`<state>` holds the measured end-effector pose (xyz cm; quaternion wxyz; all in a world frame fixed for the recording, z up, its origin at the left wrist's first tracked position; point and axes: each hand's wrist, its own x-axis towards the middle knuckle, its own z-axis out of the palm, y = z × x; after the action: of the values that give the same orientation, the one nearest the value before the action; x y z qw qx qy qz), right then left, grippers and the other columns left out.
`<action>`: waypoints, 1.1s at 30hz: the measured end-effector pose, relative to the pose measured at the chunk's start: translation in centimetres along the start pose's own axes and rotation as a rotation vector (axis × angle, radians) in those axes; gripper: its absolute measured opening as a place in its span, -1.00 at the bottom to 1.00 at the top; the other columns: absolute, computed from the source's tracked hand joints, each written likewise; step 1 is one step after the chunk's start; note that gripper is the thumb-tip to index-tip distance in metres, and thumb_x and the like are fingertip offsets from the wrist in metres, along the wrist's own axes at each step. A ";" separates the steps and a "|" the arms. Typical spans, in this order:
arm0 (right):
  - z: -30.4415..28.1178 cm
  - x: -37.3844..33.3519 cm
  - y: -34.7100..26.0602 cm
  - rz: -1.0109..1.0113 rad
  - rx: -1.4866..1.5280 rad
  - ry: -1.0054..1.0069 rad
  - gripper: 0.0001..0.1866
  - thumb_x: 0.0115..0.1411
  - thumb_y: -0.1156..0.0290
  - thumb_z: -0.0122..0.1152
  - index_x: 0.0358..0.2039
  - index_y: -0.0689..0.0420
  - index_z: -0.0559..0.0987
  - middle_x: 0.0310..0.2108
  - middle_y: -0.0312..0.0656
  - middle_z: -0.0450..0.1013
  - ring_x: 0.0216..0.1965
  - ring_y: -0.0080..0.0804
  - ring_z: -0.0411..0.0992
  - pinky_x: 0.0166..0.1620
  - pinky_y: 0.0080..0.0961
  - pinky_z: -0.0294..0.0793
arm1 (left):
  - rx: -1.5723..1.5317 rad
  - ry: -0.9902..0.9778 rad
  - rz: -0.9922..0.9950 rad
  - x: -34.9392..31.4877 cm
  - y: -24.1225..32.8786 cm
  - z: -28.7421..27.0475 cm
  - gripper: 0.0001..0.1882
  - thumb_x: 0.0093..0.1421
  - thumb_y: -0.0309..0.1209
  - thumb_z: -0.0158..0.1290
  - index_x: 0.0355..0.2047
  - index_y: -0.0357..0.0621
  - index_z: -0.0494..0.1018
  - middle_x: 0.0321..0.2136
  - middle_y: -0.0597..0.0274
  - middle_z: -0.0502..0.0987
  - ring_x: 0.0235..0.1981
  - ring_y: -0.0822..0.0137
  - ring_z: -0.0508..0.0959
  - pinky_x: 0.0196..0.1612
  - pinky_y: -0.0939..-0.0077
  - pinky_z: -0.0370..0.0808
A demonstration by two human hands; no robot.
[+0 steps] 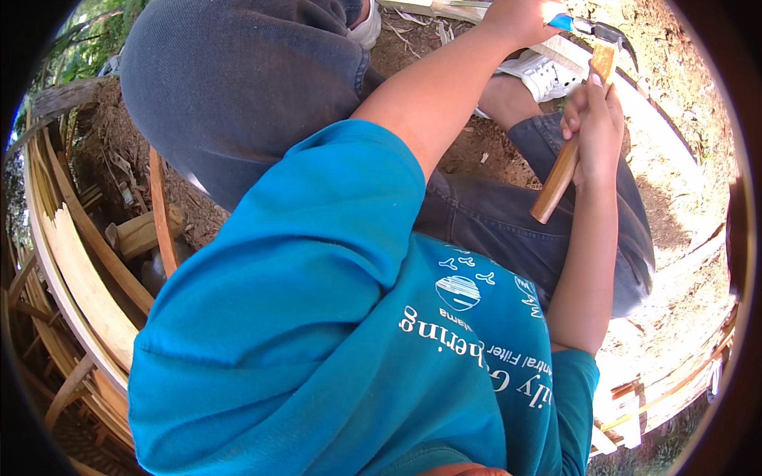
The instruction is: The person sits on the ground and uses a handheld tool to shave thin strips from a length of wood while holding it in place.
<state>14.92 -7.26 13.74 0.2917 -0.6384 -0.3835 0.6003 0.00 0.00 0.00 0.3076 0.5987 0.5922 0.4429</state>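
Observation:
My left hand (pixel 520 20), at the top of the view, is closed around the blue grip of a claw hammer (pixel 607 33) with a dark metal head. Lower and to the right, my right hand (pixel 595 123) wraps round a smooth brown wooden handle (pixel 557 184). That handle slants, its paler, flatter upper end beside the hammer head. Whether the two touch I cannot tell. Bent legs in dark jeans (pixel 238 79) lie beneath my arms. A pale wooden board (pixel 567 54) runs behind the hammer, partly hidden by my left hand.
Long split planks (pixel 83 262) curve along the left side, with a short wood block (pixel 143 234) near them. A white clog with holes (pixel 548 77) rests on the brown soil (pixel 476 151). Wood strips (pixel 635 408) lie at the lower right.

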 end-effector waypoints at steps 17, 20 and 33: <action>0.2 -0.1 0.1 -0.011 0.030 0.051 -0.77 0.47 0.26 -0.01 -0.31 0.09 0.32 -0.52 -0.39 0.24 -0.61 -0.66 0.20 -0.55 -0.60 0.24 | 0.042 0.005 0.027 0.0 0.1 0.1 -0.69 0.27 -0.15 0.11 -0.12 -0.03 0.62 -0.30 -0.19 0.63 -0.21 -0.22 0.62 -0.14 -0.06 0.55; -0.1 0.3 0.5 -0.023 0.049 0.052 -0.79 0.47 0.27 -0.01 -0.29 0.11 0.33 -0.51 -0.39 0.24 -0.60 -0.67 0.20 -0.54 -0.61 0.24 | 0.024 0.017 -0.014 0.0 0.5 -0.2 -0.70 0.27 -0.15 0.09 -0.13 -0.03 0.62 -0.30 -0.18 0.64 -0.21 -0.21 0.62 -0.15 -0.06 0.55; 0.0 0.3 -0.5 0.035 0.008 -0.030 -0.81 0.48 0.23 0.01 -0.25 0.05 0.35 -0.49 -0.41 0.25 -0.59 -0.68 0.21 -0.54 -0.64 0.23 | 0.041 0.017 0.004 -0.1 -0.1 0.0 -0.73 0.26 -0.16 0.10 -0.16 0.00 0.62 -0.31 -0.16 0.64 -0.22 -0.20 0.63 -0.15 -0.04 0.56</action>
<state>14.84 -6.80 13.97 0.2779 -0.6346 -0.3743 0.6164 -0.03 -0.05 -0.11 0.2893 0.6022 0.6025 0.4366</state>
